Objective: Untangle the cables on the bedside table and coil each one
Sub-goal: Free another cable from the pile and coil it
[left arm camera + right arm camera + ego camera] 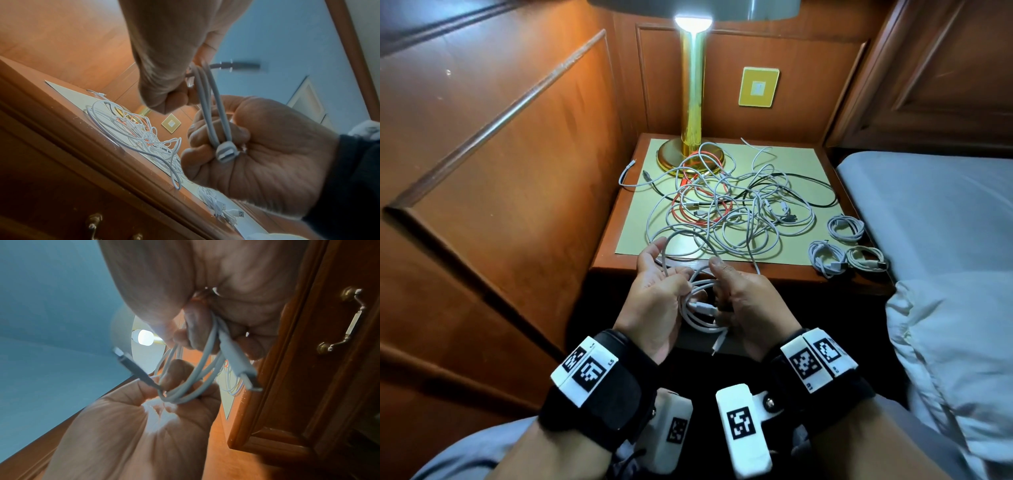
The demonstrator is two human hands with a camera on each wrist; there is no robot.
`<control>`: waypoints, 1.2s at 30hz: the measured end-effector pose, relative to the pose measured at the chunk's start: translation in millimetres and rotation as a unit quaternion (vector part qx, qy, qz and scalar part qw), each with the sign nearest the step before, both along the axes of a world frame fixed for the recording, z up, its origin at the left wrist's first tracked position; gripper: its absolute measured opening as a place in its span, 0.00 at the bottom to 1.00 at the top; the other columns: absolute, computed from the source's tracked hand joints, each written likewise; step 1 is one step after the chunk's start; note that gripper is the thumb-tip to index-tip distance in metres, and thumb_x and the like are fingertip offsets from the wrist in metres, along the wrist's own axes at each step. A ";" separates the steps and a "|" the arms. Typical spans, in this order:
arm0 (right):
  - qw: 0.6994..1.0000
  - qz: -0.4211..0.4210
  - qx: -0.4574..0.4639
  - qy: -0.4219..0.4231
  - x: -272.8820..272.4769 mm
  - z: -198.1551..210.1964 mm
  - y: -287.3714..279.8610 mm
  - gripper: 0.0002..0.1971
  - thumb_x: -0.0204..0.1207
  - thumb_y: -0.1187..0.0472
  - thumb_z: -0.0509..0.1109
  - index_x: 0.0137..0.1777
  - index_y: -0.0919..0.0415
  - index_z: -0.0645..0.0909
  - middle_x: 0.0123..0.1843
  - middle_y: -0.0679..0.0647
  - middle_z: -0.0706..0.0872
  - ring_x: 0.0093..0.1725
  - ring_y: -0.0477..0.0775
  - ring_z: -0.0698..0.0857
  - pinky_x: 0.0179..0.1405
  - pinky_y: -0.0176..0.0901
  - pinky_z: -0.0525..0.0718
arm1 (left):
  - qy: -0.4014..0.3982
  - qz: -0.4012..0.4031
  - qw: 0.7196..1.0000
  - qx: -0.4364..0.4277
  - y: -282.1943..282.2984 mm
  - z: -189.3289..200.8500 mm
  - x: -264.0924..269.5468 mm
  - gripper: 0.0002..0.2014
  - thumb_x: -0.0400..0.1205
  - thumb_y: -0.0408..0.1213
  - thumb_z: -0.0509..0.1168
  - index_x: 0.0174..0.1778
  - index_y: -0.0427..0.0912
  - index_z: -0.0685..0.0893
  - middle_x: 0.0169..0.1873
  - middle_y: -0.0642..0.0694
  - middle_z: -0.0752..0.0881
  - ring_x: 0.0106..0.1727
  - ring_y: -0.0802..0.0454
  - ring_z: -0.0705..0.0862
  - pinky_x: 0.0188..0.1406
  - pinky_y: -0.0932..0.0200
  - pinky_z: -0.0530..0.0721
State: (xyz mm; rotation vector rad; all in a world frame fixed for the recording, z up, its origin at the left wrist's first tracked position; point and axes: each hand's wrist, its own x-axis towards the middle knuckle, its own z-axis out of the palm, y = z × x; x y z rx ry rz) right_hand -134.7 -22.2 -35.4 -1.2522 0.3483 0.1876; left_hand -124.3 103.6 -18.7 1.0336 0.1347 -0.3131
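A white cable (700,317) is gathered into a few loops between both hands, just in front of the bedside table (722,270). My left hand (654,293), palm up, curls its fingers round the loops, with the forefinger stretched toward the table. My right hand (750,303) grips the other side. In the right wrist view the left hand (133,434) pinches the looped cable (197,374) under the right hand (226,280); two plugs stick out. The left wrist view has the cable (207,97) running from the left hand (164,48) to the right hand (267,154). A tangle of cables (722,205) covers the table.
Three coiled white cables (846,246) lie at the table's front right corner. A brass lamp (691,113) stands at the back with cables round its base. Wood panelling closes the left and back. A bed (928,212) and pillow (955,359) are on the right. A drawer handle (345,321) is below.
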 end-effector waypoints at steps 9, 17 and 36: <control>1.000 -0.010 -0.003 0.005 2.9 -2.0 0.1 0.34 0.75 0.36 0.68 0.58 0.71 0.84 0.41 0.63 0.70 0.39 0.60 0.70 0.24 0.37 0.64 | -0.062 -0.043 0.995 0.062 2.4 -3.7 0.5 0.37 0.78 0.15 0.68 0.78 0.44 0.62 0.38 0.40 0.85 0.39 0.50 0.90 0.40 0.58 0.90; 0.998 -0.032 0.040 -0.035 -1.6 8.9 -8.1 0.23 0.87 0.40 0.55 0.35 0.54 0.67 0.26 0.48 0.63 0.20 0.44 0.60 0.16 0.33 0.61 | -0.098 -0.071 0.982 0.146 3.8 -9.9 1.2 0.37 0.66 0.25 0.66 0.70 0.56 0.66 0.43 0.40 0.82 0.40 0.45 0.79 0.35 0.57 0.83; 0.988 -0.088 -0.093 -0.089 9.1 -8.7 -13.1 0.19 0.89 0.52 0.60 0.36 0.55 0.67 0.28 0.50 0.65 0.23 0.47 0.65 0.24 0.40 0.62 | -0.179 -0.064 0.903 0.384 19.0 -13.4 11.3 0.13 0.70 0.37 0.83 0.37 0.40 0.84 0.31 0.35 0.89 0.27 0.45 0.84 0.28 0.53 0.84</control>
